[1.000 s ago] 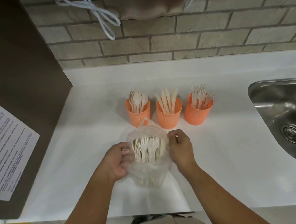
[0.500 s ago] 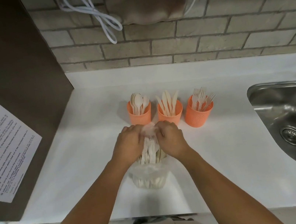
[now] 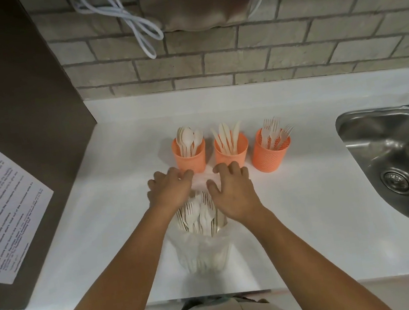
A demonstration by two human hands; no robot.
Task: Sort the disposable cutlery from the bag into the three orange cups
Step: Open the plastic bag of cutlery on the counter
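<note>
While the left hand (image 3: 170, 191) and right hand (image 3: 232, 188) pinch the mouth of the bag (image 3: 202, 251), cutlery (image 3: 199, 214) inside; orange cups (image 3: 233, 155) just beyond

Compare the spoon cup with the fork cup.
The spoon cup holds spoons; the fork cup holds forks. The spoon cup stands leftmost, its base partly behind the left hand; the fork cup stands rightmost, nearest the sink, fully visible. Both are orange, textured and upright.
</note>
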